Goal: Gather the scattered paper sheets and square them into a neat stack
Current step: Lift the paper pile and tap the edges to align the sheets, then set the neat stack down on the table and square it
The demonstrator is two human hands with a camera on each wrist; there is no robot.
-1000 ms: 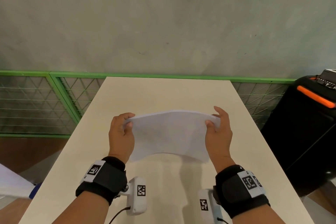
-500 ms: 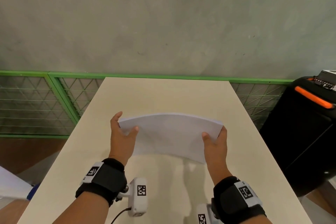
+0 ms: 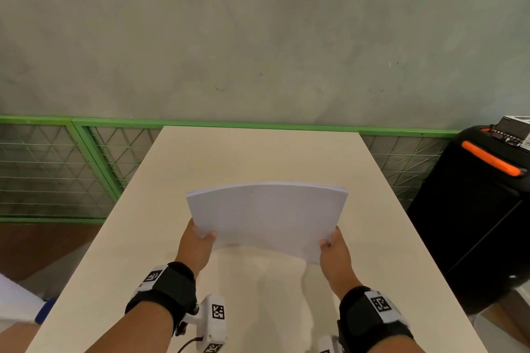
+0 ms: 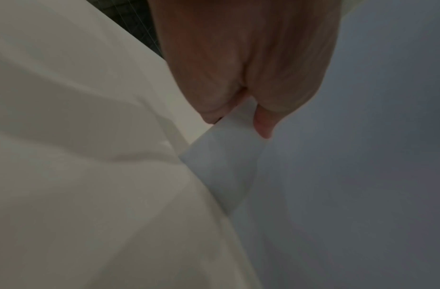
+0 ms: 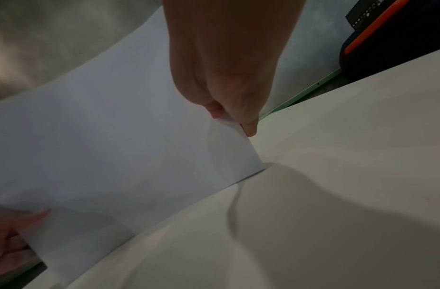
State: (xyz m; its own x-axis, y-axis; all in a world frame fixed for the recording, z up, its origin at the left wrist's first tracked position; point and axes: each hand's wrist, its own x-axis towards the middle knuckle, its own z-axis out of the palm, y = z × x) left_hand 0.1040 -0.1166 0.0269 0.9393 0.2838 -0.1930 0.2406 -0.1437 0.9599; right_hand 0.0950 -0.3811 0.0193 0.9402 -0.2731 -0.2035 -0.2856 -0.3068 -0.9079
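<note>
Upright, the bowed white paper stack (image 3: 266,216) is pinched by left hand (image 3: 195,246) and right hand (image 3: 335,258).

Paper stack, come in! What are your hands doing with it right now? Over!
Left hand and right hand each grip a side. Paper stack upright, bowed, on table. Nothing in the way.

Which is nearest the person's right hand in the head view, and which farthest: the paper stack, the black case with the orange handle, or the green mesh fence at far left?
1. Paper stack: gripped by the right hand at its lower right corner.
2. Black case: off the table's right side.
3. Green mesh fence: far left, beyond the table.
</note>
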